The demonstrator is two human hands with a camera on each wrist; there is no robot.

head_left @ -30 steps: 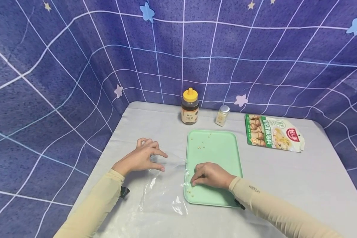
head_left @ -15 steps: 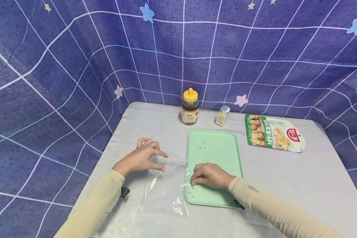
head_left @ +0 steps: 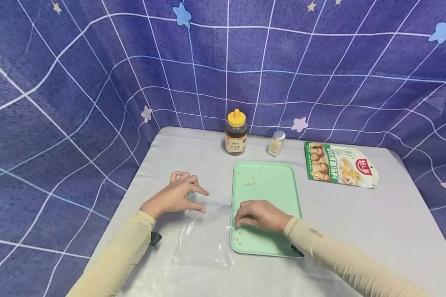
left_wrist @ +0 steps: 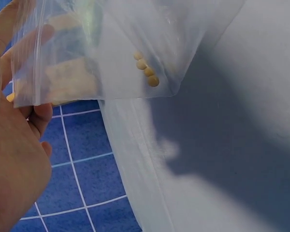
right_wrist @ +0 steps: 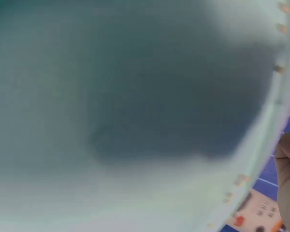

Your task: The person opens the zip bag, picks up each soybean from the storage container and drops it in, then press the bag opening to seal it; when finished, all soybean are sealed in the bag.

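Observation:
My left hand (head_left: 178,196) holds the mouth of a clear zip bag (head_left: 204,239), its thumb and index finger spread apart. In the left wrist view several round yellow beans (left_wrist: 148,71) lie in a bottom corner of the bag. The bag overlaps the left edge of a pale green tray (head_left: 265,243). Over that edge, my right hand (head_left: 262,215) has its fingers curled in towards the thumb. Whether a bean is between its fingertips is hidden. Several loose beans (head_left: 240,243) lie near the tray's front left corner, others (head_left: 250,183) towards its back.
Behind the tray stand a yellow-capped bottle (head_left: 236,134) of dark liquid and a small silver-lidded jar (head_left: 276,144). A green and white printed food pouch (head_left: 340,165) lies flat at the right. Blue patterned cloth (head_left: 264,62) hangs round the grey-covered table (head_left: 357,231).
My right hand has shifted slightly left and away from me, towards the bag, off the spot by the front beans. The left hand and bag stay almost still.

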